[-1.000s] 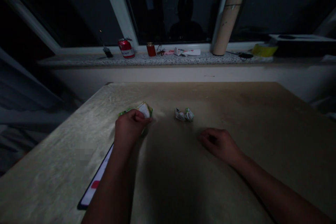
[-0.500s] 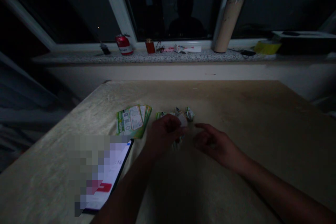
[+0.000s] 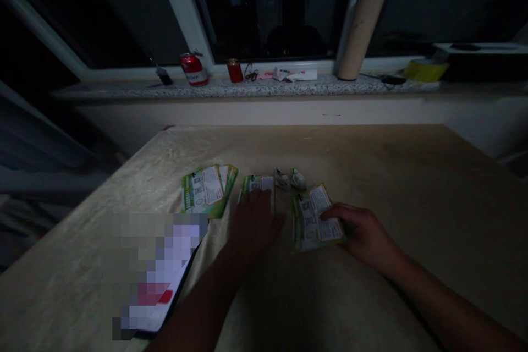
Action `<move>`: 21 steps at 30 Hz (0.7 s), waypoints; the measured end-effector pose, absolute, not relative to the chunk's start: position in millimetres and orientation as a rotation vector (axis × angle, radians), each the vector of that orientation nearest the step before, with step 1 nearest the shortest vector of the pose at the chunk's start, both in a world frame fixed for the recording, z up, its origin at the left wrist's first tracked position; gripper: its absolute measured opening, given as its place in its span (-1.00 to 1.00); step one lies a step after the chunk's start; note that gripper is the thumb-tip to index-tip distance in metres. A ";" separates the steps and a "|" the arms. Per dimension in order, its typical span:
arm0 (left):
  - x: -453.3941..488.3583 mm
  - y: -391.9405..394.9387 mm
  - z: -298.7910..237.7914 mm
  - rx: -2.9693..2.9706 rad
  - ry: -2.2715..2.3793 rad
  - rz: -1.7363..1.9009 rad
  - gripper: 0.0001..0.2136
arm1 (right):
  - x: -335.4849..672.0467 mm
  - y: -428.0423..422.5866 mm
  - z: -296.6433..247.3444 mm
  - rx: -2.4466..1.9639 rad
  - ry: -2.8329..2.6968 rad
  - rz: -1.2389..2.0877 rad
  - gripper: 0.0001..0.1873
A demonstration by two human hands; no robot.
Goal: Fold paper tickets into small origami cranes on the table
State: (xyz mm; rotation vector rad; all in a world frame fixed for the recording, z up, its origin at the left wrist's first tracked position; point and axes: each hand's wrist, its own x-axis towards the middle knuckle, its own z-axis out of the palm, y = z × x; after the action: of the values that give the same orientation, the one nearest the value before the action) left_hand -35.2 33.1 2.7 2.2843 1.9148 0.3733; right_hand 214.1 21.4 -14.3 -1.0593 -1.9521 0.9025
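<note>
My right hand [image 3: 365, 234] grips a green and white printed packet [image 3: 309, 223] by its right edge, the thumb on top and the other fingers underneath. My left hand [image 3: 253, 220] lies flat with its fingers stretched over another green and white packet [image 3: 264, 182] on the table, covering its lower part. Two small crumpled wrappers [image 3: 297, 179] sit just beyond, between the two packets. To the left, several similar packets [image 3: 206, 192] lie fanned in an overlapping pile.
A phone [image 3: 165, 280], partly blurred out, lies on the table [image 3: 371, 159] beside my left forearm. On the stone windowsill [image 3: 144, 89] stand a red can [image 3: 193, 70], a small orange-red jar [image 3: 235, 71], a tall tan cylinder [image 3: 365, 25] and a yellow object [image 3: 424, 70].
My right hand, empty before, now holds a packet. The small pale piece in my left hand's pinch is no longer seen there; that hand has flattened onto a packet.
</note>
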 end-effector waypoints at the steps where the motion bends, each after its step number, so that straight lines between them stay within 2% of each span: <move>1: -36.8 33.8 1.1 2.311 1.940 0.319 -0.54 | 215.3 21.5 -14.4 -1.062 -1.935 0.917 -0.75; 5: -44.9 35.2 1.2 2.327 1.995 0.155 -0.53 | 218.7 21.2 -14.0 -1.056 -1.892 0.947 -0.75; 16: -59.4 35.3 5.1 2.361 1.872 0.095 -0.63 | 220.8 22.4 -14.9 -0.962 -1.847 0.955 -0.72; 21: -59.0 34.7 6.1 2.341 1.840 0.265 -0.63 | 220.9 21.4 -13.8 -0.954 -1.856 0.948 -0.73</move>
State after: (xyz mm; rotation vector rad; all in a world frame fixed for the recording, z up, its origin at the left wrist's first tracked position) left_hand -59.0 34.7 6.1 2.3406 1.8401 0.2655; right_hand 220.9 21.4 -13.8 -0.9543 -1.8562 0.9477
